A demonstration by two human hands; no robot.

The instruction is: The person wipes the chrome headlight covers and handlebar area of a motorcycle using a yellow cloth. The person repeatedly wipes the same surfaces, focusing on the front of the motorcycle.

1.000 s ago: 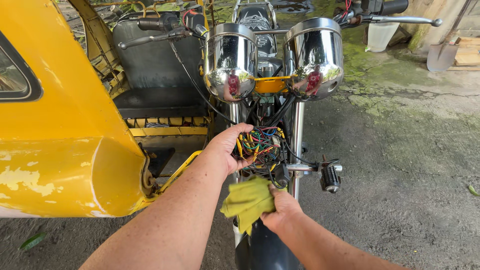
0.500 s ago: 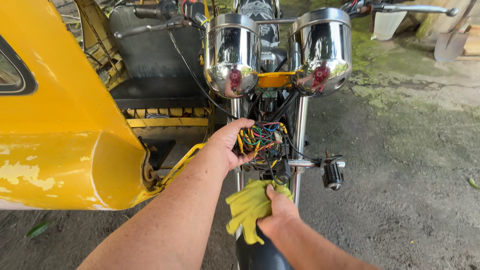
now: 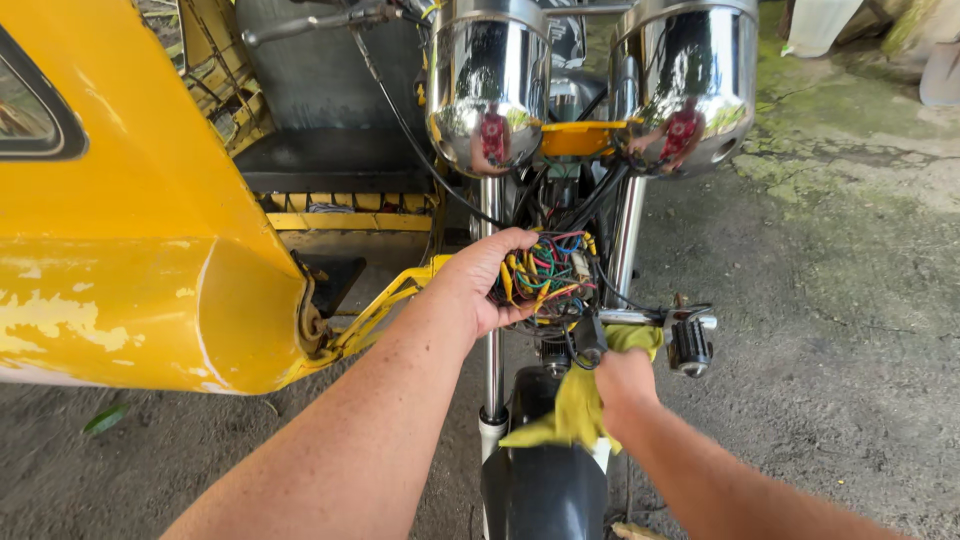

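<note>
My left hand (image 3: 483, 282) cups a tangled bundle of coloured wires (image 3: 548, 272) between the chrome fork tubes of a motorcycle, its fingers wrapped round the bundle's left side. My right hand (image 3: 622, 380) grips a yellow-green rag (image 3: 572, 412) and presses it up under the wire bundle, next to a black plug (image 3: 589, 343). The rag hangs down over the black front mudguard (image 3: 545, 490). Two chrome headlamp shells (image 3: 488, 85) sit above the wires.
A yellow sidecar body (image 3: 130, 230) fills the left, with its dark seat (image 3: 330, 160) behind. A small black turn-signal lamp (image 3: 688, 346) sticks out on a chrome bar at the right. The ground is bare concrete (image 3: 830, 330), mossy at the far right.
My right hand has risen with the rag from the mudguard to just under the wires. My left hand stays on the bundle. The camera has moved closer.
</note>
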